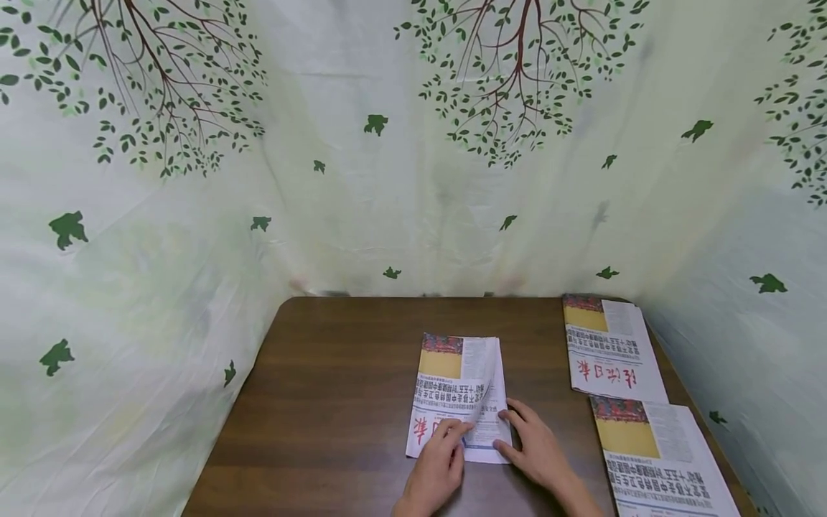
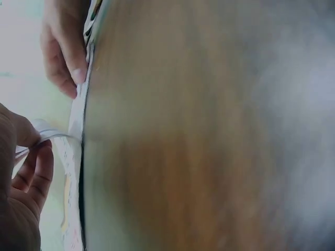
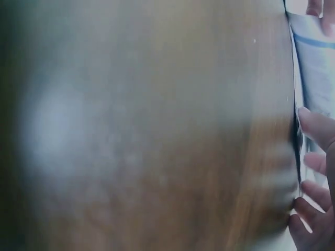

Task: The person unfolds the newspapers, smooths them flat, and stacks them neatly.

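Observation:
A folded newspaper (image 1: 441,391) lies in the middle of the brown table, its red masthead towards the person. My left hand (image 1: 436,463) pinches a lifted part of its top sheet between thumb and fingers. The left wrist view shows that sheet (image 2: 49,132) curving up from the stack into the left hand (image 2: 29,172). On the newspaper's right edge rests my right hand (image 1: 538,446), fingers spread and touching the paper. In the right wrist view the right fingers (image 3: 316,123) lie along the edge of the pages.
Two more folded newspapers are at the table's right side: one at the far corner (image 1: 617,352), another nearer the person (image 1: 665,463), slightly overlapping. The brown table (image 1: 323,402) stands against a pale curtain (image 1: 336,215) printed with trees and leaves, which also hangs along both sides.

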Tool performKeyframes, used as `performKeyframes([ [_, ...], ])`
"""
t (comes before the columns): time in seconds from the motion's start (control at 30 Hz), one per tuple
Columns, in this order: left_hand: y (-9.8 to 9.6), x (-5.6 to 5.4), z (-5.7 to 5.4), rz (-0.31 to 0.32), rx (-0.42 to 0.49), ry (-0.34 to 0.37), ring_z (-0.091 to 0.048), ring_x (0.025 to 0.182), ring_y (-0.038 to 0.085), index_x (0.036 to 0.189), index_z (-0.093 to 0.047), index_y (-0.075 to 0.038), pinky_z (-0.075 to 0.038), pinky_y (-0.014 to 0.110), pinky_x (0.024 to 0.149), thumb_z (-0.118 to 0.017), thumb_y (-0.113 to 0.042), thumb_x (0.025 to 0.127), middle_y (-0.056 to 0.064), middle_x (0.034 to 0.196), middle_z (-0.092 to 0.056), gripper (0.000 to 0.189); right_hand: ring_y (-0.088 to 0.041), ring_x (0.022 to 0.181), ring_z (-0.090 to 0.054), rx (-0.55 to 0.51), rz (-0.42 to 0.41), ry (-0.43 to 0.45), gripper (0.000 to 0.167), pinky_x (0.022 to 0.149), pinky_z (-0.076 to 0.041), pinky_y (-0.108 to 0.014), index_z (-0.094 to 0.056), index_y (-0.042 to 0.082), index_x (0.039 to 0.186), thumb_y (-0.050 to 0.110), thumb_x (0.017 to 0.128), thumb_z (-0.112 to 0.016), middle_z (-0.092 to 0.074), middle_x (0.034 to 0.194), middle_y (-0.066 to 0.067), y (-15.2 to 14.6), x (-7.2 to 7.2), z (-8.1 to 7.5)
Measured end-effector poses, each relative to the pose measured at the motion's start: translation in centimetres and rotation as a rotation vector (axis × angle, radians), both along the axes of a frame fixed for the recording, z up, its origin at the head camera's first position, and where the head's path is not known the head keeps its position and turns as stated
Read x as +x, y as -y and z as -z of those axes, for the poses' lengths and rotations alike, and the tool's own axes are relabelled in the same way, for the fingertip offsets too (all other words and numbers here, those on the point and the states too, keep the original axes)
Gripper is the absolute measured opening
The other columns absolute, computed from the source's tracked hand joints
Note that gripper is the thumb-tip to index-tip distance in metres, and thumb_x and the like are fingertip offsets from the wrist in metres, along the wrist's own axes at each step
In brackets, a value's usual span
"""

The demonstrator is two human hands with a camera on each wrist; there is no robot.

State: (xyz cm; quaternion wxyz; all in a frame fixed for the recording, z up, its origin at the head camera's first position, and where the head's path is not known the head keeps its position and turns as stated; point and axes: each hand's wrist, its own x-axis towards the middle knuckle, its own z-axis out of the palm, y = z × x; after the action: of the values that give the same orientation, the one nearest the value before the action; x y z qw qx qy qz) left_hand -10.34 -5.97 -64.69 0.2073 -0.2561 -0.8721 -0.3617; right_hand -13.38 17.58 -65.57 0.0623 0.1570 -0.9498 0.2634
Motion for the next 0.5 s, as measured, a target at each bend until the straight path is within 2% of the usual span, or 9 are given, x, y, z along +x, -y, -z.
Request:
performKeyframes([
  [0.1, 0.7, -0.1, -0.6, -0.017, 0.051, 0.014, -0.065, 0.102, 0.010, 0.129, -0.069, -0.011, -0.050, 0.017, 0.089, -0.068, 0.008, 0.083, -0.002, 0.118, -0.064, 0.049, -0.036, 0.141, -0.049, 0.016, -0.043, -0.017, 0.061, 0.109, -0.046, -0.057, -0.065, 0.014, 0.137, 0.038, 0.084, -0.083, -0.052, 0.154, -0.010, -0.2, 0.0, -0.1],
  [0.2, 1.6, -0.3, -1.2, -0.042, 0.089, 0.040, -0.064, 0.102, 0.012, 0.131, -0.068, -0.010, -0.049, 0.011, 0.081, -0.068, 0.009, 0.079, 0.001, 0.122, -0.063, 0.055, -0.037, 0.148, -0.042, 0.037, -0.086, 0.027, 0.064, 0.114, -0.040, -0.059, -0.059, 0.013, 0.145, 0.041, 0.090, -0.077, -0.047, 0.159, -0.008, -0.4, 0.0, -0.3],
  [0.33, 2.9, -0.7, -1.8, -0.083, 0.102, 0.044, -0.066, 0.110, 0.017, 0.134, -0.067, -0.009, -0.051, 0.010, 0.083, -0.069, 0.012, 0.074, 0.004, 0.128, -0.063, 0.063, -0.037, 0.151, -0.038, 0.066, -0.101, 0.100, 0.066, 0.117, -0.036, -0.059, -0.056, 0.011, 0.148, 0.048, 0.094, -0.070, -0.048, 0.159, -0.008, -0.4, -0.2, -0.5],
  [0.4, 3.5, -0.8, -1.9, -0.102, 0.109, 0.034, -0.067, 0.114, 0.019, 0.134, -0.066, -0.007, -0.050, 0.012, 0.091, -0.070, 0.013, 0.073, 0.005, 0.130, -0.063, 0.065, -0.037, 0.150, -0.039, 0.077, -0.098, 0.112, 0.067, 0.117, -0.037, -0.059, -0.056, 0.010, 0.147, 0.049, 0.094, -0.070, -0.050, 0.157, -0.009, -0.5, -0.3, -0.7],
  [0.5, 4.4, -1.0, -2.0, -0.120, 0.153, 0.014, -0.067, 0.113, 0.021, 0.136, -0.065, -0.005, -0.048, 0.010, 0.096, -0.068, 0.015, 0.075, 0.007, 0.131, -0.063, 0.064, -0.037, 0.150, -0.040, 0.085, -0.088, 0.113, 0.068, 0.117, -0.037, -0.058, -0.057, 0.009, 0.146, 0.048, 0.093, -0.072, -0.051, 0.156, -0.010, -0.6, -0.4, -0.9],
])
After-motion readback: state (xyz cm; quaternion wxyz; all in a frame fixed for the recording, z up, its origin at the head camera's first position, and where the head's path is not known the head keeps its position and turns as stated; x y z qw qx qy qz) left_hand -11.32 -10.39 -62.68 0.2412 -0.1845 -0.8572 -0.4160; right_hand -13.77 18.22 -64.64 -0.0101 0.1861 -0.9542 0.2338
